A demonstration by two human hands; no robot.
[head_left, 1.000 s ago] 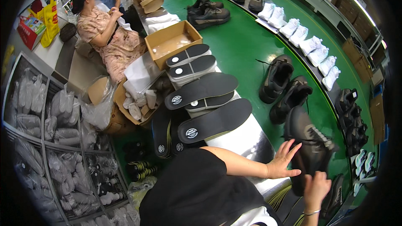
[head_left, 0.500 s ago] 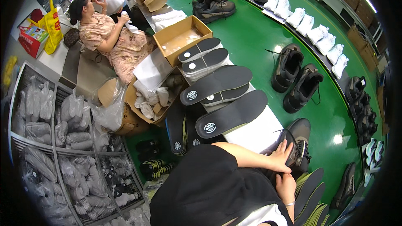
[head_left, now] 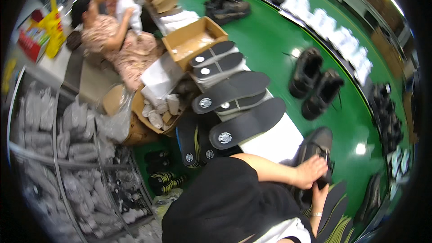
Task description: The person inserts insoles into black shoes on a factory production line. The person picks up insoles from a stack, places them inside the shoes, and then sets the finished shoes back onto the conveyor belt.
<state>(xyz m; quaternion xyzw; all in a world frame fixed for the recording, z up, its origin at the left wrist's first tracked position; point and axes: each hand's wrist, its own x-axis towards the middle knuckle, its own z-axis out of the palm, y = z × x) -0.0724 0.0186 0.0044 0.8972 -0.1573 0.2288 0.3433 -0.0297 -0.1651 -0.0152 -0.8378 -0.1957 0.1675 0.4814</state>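
A dark grey-brown lace-up shoe [head_left: 316, 145] rests on the green work surface in front of me, its toe pointing away. My left hand [head_left: 311, 171] reaches over the shoe's lace area, with its fingers bent and closed on the upper. Below it, at the heel end, my right hand [head_left: 319, 192] grips the shoe, and part of its fingers is hidden. Large black insoles [head_left: 247, 121] lie by my left forearm on a white box [head_left: 274, 141]. More black insoles with yellow-green edges [head_left: 335, 202] are stacked beside my right wrist.
A dark pair of shoes [head_left: 310, 81] stands farther off on the green surface [head_left: 265, 40]. Left of the insoles are an open cardboard box [head_left: 193, 42] and a carton of paper stuffing [head_left: 155, 117]. A wire rack [head_left: 58, 162] holds bagged items. A co-worker [head_left: 105, 36] sits at far left.
My left hand has shifted right and closed over the shoe's lace area; its fingers were spread before. My right hand has moved slightly right. The seated co-worker's white item has moved.
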